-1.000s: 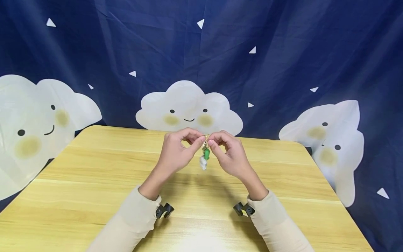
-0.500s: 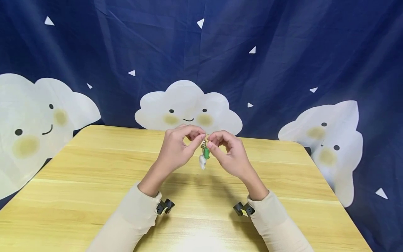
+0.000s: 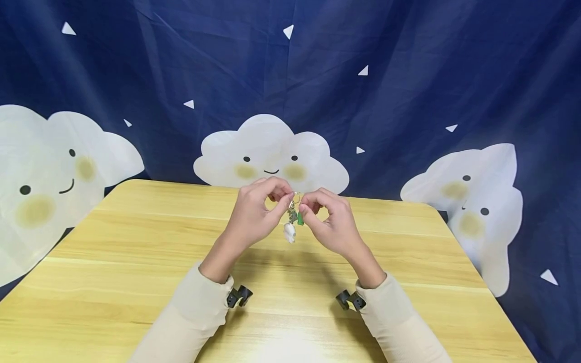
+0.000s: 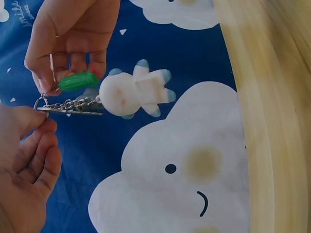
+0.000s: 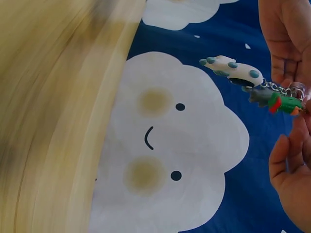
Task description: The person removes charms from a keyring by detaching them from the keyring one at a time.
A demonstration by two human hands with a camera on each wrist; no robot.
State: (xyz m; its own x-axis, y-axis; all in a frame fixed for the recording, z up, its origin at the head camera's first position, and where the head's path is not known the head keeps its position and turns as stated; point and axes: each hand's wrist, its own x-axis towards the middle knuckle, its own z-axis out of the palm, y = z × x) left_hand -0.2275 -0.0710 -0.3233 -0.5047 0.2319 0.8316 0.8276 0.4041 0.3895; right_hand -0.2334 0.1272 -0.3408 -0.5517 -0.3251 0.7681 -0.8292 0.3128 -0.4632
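A key ring [image 3: 297, 197] stands up between both hands above the table, charms dangling from it on small chains. My left hand [image 3: 256, 209] pinches the ring side with thumb and index finger. A white figurine with blue tips [image 4: 121, 93] hangs lowest, and a grey charm [image 5: 261, 96] shows beside it. A thin flat metal piece [image 4: 73, 112] lies along the chain in the left wrist view. My right hand [image 3: 333, 217] pinches the top end of a green charm [image 4: 77, 81] with a red part, right at the ring; fingers hide its attachment.
Beneath the hands spreads a light wooden table [image 3: 290, 292]. Behind it hangs a dark blue curtain [image 3: 327, 65] printed with smiling white clouds [image 3: 272, 141]. Black wrist cameras [image 3: 350, 301] sit at both sleeve cuffs.
The green charm has shifted slightly right with the right fingers, away from the white figurine. The figurine has swung a little left. More of the ring shows between the hands.
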